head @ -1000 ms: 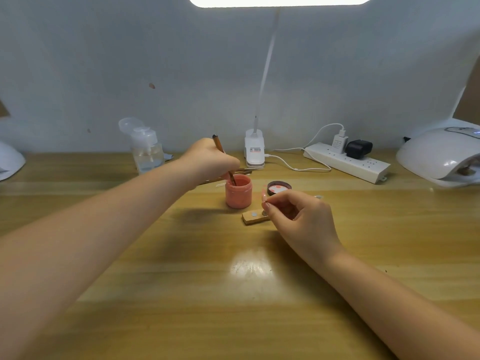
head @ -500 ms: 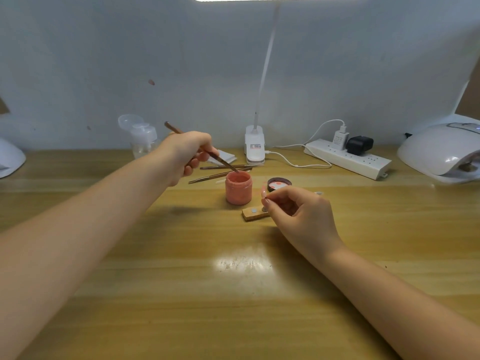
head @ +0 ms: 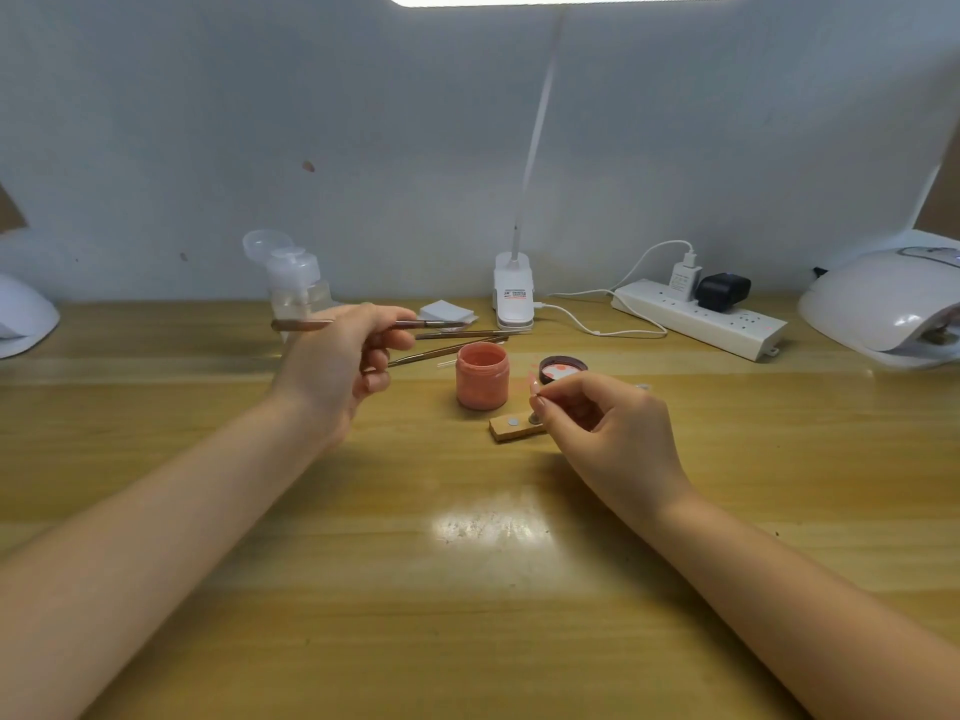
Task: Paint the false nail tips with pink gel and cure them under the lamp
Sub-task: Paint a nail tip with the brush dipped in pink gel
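**nailnewb:** Brush (head: 363, 324) loaded yet? Left hand (head: 332, 366) pinches it level, just left of the open pink gel jar (head: 482, 375).

**gelfan:** Looks so. Right hand (head: 608, 428) pinches a nail tip (head: 533, 383) over the wooden holder (head: 517, 427) on the bench (head: 467, 589). Next I'd guess brush to tip, steady strokes; curing lamp (head: 883, 304) waits far right.

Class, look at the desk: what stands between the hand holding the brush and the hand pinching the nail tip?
In the head view, the open pink gel jar stands between the left hand and right hand; its dark lid lies just behind.
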Demonstrator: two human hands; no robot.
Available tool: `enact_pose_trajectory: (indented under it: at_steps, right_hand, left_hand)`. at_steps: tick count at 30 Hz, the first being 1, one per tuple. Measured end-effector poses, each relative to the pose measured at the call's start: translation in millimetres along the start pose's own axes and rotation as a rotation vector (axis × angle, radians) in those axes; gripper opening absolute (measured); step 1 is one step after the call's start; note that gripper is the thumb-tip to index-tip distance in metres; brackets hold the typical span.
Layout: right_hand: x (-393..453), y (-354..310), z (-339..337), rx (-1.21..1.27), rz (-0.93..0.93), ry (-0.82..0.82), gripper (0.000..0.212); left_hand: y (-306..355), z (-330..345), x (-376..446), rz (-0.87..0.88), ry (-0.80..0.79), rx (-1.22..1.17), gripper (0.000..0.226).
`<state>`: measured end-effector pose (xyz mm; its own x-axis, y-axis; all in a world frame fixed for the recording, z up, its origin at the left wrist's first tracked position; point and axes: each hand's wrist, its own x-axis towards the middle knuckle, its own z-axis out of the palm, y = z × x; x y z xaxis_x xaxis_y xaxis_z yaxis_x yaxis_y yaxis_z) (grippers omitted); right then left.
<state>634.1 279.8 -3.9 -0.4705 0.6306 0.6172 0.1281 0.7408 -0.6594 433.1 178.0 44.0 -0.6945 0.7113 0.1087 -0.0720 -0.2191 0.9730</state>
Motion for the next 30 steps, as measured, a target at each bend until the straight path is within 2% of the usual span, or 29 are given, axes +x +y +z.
enact_pose_trajectory:
  at_steps: [2, 6, 11, 17, 22, 25, 30]
  right_hand:
    - [0.1, 0.1, -0.2, -0.009, -0.007, 0.006, 0.007]
    - [0.7, 1.0, -0.6, -0.023, -0.01, -0.005, 0.009]
    - [0.7, 2.0, -0.9, -0.032, -0.027, -0.009, 0.01]
    - [0.6, 2.4, -1.1, -0.039, -0.038, -0.008, 0.009]
    - [0.5, 2.4, -0.5, -0.033, -0.024, -0.017, 0.009]
    - [0.6, 2.3, -0.3, -0.041, -0.025, -0.026, 0.01]
    - [0.3, 2.8, -0.4, -0.035, -0.036, -0.016, 0.01]
  left_hand:
    - [-6.1, 2.8, -18.7, 0.155, -0.083, 0.037, 0.018]
    - [-20.1, 7.5, -54.8, 0.446, -0.218, 0.293, 0.019]
    - [-30.5, 12.9, -73.7, 0.63, -0.308, 0.483, 0.021]
    - [-29.5, 12.7, -75.3, 0.686, -0.314, 0.567, 0.026]
    - [-31.1, 11.3, -75.9, 0.648, -0.347, 0.547, 0.018]
    - [-30.5, 11.1, -78.2, 0.664, -0.335, 0.499, 0.022]
    - [-31.7, 15.1, -78.5, 0.634, -0.314, 0.55, 0.018]
